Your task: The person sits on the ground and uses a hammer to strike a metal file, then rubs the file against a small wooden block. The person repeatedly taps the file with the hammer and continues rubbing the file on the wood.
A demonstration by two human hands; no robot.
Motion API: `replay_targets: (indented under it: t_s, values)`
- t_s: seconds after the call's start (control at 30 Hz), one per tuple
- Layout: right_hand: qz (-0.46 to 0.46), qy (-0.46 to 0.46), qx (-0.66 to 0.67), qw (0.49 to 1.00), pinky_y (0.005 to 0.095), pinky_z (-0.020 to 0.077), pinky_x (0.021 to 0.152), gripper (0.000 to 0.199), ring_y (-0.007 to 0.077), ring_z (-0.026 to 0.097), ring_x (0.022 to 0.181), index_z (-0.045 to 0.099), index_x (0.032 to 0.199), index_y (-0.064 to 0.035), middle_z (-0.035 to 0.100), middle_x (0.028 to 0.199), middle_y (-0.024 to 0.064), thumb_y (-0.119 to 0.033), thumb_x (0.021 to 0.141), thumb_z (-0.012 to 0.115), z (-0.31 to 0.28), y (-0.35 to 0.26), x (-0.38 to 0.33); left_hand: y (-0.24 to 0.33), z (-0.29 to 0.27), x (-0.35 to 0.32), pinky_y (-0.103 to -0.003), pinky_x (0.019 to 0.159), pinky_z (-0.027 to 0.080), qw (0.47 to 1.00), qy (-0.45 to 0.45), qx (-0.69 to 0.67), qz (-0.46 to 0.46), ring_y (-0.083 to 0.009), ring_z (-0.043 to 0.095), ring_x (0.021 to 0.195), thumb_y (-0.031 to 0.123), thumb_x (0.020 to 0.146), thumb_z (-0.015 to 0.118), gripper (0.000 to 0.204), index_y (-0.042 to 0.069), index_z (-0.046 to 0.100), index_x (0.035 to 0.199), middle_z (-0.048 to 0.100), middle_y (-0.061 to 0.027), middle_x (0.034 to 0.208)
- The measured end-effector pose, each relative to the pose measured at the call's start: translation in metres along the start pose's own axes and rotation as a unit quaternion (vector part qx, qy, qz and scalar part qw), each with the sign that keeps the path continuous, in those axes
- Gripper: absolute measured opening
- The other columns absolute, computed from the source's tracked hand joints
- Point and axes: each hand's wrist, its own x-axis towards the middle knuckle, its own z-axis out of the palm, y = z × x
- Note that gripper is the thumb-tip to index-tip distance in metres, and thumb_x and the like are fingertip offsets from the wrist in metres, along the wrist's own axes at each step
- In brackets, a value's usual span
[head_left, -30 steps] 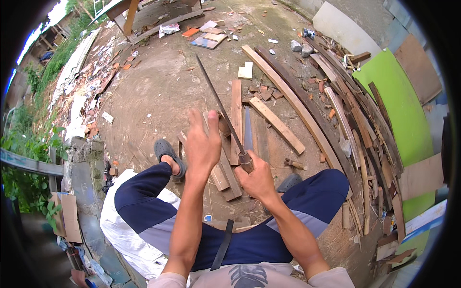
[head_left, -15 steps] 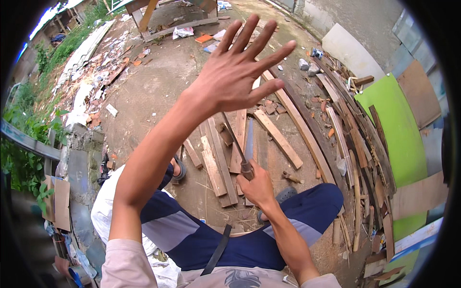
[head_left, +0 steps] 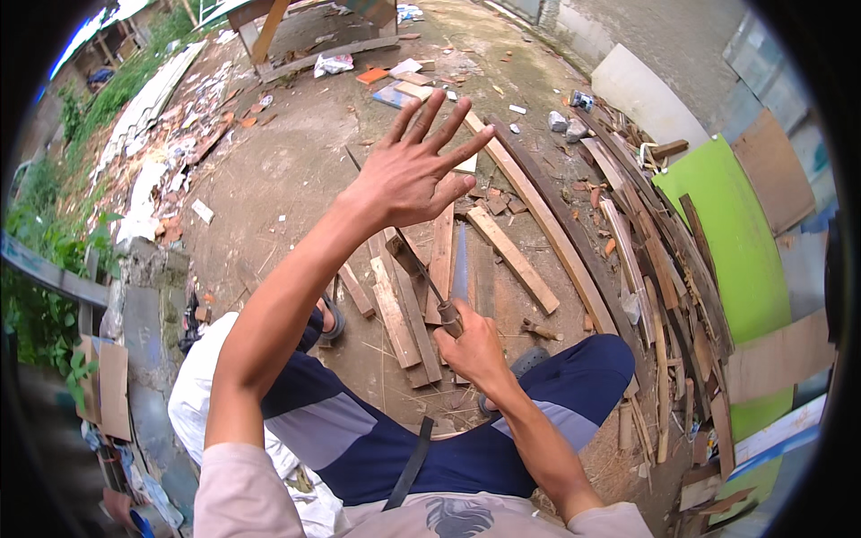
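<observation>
My left hand [head_left: 408, 170] is raised in front of me with its fingers spread, palm down and holding nothing. My right hand [head_left: 471, 345] is closed around the wooden handle of a machete [head_left: 437, 291]. Its long, narrow blade, seen nearly edge-on, points away to the left and passes behind my left wrist. Beyond the wrist a thin dark tip shows. Below the blade lie several sawn wood pieces [head_left: 395, 309] and a bluish, tapering strip [head_left: 461, 260] like a saw blade. A dark brown wood block [head_left: 404, 255] shows beside the machete blade.
Long planks [head_left: 547, 211] stretch along the right, near a heap of scrap timber [head_left: 659, 242] and a green panel [head_left: 731, 233]. A low block wall [head_left: 148, 341] stands at the left. Rubble [head_left: 179, 152] covers the far left; a wooden structure [head_left: 314, 45] stands at the back.
My left hand has come lower and a little to the left, fingers still spread. The machete tip now shows left of my wrist; my right hand keeps its grip. The view has shifted slightly.
</observation>
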Motion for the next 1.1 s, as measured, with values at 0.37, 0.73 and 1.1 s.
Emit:
replay_targets:
  t_s: [0.37, 0.73, 1.1]
  values:
    - [-0.039, 0.039, -0.012, 0.998, 0.046, 0.054, 0.069, 0.034, 0.0441, 0.07, 0.076, 0.065, 0.114, -0.0004, 0.068, 0.078, 0.0255, -0.013, 0.082, 0.066, -0.002, 0.022, 0.005, 0.019, -0.049, 0.021, -0.047, 0.13, 0.002, 0.988, 0.131, 0.009, 0.083, -0.0324, 0.001, 0.159, 0.062, 0.106, 0.023, 0.065, 0.035, 0.017, 0.165, 0.007, -0.0046, 0.173]
    - [-0.02, -0.022, -0.018, 0.999, 0.0495, 0.0532, 0.076, 0.035, 0.0479, 0.068, 0.086, 0.065, 0.115, -0.0007, 0.068, 0.085, 0.0287, -0.015, 0.082, 0.064, -0.008, 0.003, -0.007, -0.019, 0.027, -0.017, -0.046, 0.129, -0.007, 0.988, -0.149, -0.021, 0.034, -0.0328, -0.009, 0.158, 0.06, 0.107, 0.023, 0.064, 0.034, 0.016, 0.165, 0.004, -0.0049, 0.173]
    - [-0.004, -0.015, -0.022, 1.0, 0.0493, 0.0544, 0.077, 0.033, 0.0471, 0.069, 0.088, 0.064, 0.111, 0.0007, 0.069, 0.09, 0.0294, -0.015, 0.082, 0.066, -0.01, 0.02, 0.0, -0.03, 0.036, 0.001, -0.048, 0.128, -0.002, 0.994, 0.083, -0.066, 0.016, -0.0298, -0.003, 0.159, 0.057, 0.107, 0.031, 0.071, 0.021, 0.015, 0.165, 0.008, -0.0073, 0.172]
